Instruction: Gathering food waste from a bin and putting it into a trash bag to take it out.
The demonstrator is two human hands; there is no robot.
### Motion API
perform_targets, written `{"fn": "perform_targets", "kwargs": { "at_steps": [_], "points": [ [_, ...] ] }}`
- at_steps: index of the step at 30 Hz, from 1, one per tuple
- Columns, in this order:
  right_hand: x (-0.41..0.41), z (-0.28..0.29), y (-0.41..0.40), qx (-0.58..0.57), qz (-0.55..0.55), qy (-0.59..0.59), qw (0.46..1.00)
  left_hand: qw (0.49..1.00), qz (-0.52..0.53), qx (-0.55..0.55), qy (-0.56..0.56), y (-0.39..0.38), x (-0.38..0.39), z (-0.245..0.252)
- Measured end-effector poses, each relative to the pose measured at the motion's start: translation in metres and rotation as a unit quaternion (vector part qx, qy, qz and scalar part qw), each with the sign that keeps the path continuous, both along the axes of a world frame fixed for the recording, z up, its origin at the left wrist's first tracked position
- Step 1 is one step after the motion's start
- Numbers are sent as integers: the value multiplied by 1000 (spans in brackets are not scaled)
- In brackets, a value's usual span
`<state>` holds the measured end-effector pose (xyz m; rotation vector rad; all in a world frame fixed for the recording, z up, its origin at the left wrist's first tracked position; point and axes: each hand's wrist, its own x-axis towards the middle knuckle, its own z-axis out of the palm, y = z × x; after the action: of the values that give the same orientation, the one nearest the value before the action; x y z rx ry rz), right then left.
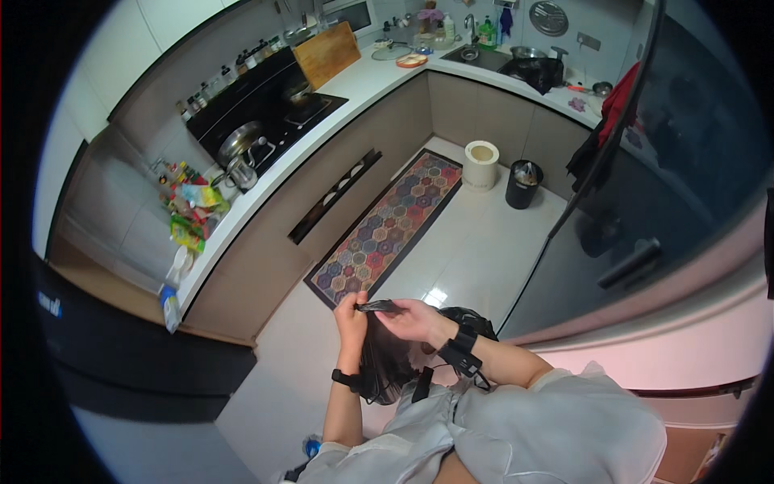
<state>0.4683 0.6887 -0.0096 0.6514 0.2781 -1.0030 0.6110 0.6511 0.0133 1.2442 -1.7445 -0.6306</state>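
My left hand (349, 316) is closed around one end of a gathered, twisted strip of a black plastic bag (387, 360). The fingers of my right hand (412, 319) pinch the other end of that strip, a short way to the right. Below both hands the thin, partly see-through bag hangs down in front of my body. More black plastic shows behind my right wrist, though whether it belongs to the same bag I cannot tell. What the bag holds, if anything, is hidden.
A patterned mat (387, 230) lies along the cabinets. Beyond it stand a white bin (481, 172) and a black bin (523, 187) with a liner. A dark glass door (604, 242) rises on the right. The counter at left carries a gas stove (290, 124) and a kettle (241, 174).
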Motion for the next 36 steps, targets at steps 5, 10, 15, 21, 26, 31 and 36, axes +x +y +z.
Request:
{"fn": "perform_targets", "kwargs": {
  "at_steps": [5,10,15,21,26,31,36],
  "points": [
    [-49,-11,-71,20,-17,18,999,993,-99,-45,-36,-84,-62,24],
    [-111,-31,-136,60,-19,-4,998,974,-205,55,77,-186,-108,23],
    [-204,-93,-218,135,-61,81,986,915,-181,181,312,-285,-168,47],
    [-321,-158,-285,219,-62,159,961,854,-233,254,390,-428,-220,43],
    [-387,-167,-307,219,-132,172,951,847,-197,304,389,-523,-283,18],
    [-457,-191,-315,250,-202,169,932,866,-222,333,301,-624,-360,-18],
    [-503,-198,-298,312,-315,184,877,906,-144,356,180,-717,-411,-107]
  ]
}}
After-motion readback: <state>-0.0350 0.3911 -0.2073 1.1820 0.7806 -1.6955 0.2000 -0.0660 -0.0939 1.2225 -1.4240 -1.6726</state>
